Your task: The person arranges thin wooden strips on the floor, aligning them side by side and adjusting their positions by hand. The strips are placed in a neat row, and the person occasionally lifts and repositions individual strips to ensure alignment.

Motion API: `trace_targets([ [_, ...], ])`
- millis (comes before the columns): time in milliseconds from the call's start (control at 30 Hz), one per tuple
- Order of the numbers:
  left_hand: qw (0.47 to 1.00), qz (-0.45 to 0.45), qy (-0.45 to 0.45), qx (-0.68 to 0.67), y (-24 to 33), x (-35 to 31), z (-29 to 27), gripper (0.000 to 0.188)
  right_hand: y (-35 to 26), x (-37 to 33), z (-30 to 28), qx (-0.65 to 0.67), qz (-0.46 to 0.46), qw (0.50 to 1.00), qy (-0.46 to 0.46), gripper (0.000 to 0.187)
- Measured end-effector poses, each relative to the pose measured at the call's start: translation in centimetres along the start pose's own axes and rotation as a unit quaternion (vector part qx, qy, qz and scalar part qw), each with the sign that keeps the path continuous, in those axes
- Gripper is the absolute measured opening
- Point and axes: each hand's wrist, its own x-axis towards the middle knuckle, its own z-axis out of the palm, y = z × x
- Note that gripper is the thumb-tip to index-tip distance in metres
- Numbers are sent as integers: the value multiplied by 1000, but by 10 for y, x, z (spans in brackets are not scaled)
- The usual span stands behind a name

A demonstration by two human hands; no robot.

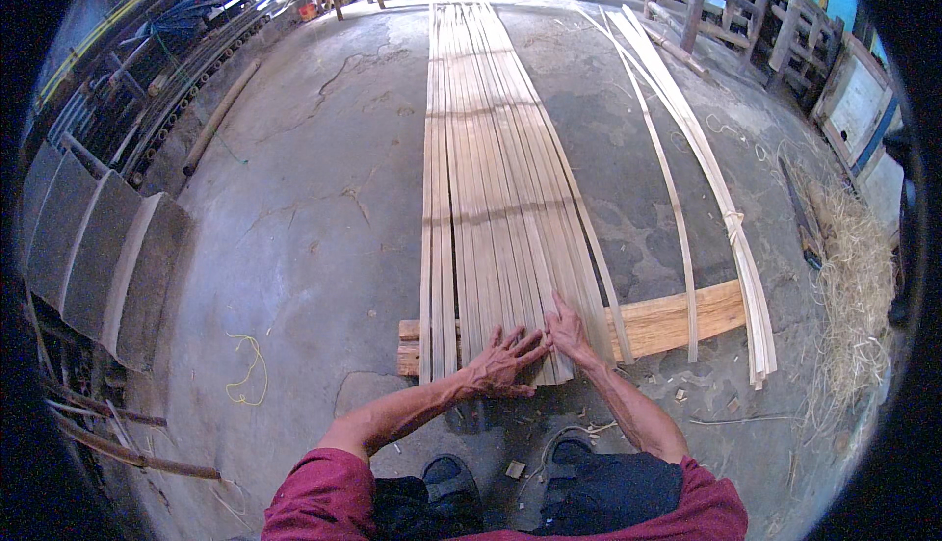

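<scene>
A wide row of long, thin, pale slats [488, 158], bamboo or wood, lies side by side on the floor, running away from me. Their near ends rest across a thick wooden plank [643, 323]. My left hand [502, 362] lies on the slats near these ends, palm down with fingers spread. Close beside it, my right hand [569, 333] is closed at the edge of a slat, its index finger stretched forward along it; the other fingers are mostly hidden. A single loose slat [665, 173] and a tied bundle of slats [708, 154] lie to the right.
Pale fibrous shavings [854, 291] are heaped at the far right beside a dark long-bladed tool [803, 212]. Curved grey sheets [123, 257] stand at the left. A yellow string [257, 369] lies on the concrete floor. Wooden railings [721, 1] stand at the back right.
</scene>
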Motion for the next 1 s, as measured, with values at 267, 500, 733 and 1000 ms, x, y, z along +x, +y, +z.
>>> trace_targets([
  [267, 1000, 6, 17, -2, -1, -1, 1, 92, 3, -2, 1, -4, -49, 999, 21, 59],
  [500, 1000, 1, 7, -2, -4, -2, 6, 92, -35, -16, -1, -77, -102, 986, 108, 57],
  [733, 1000, 6, -9, -12, -7, -1, 9, 91, -56, -7, 4, -13, -40, 997, 62, 58],
  [1000, 1000, 9, -9, 8, -10, -1, 12, 91, -39, 0, 17, -72, -52, 996, 23, 58],
])
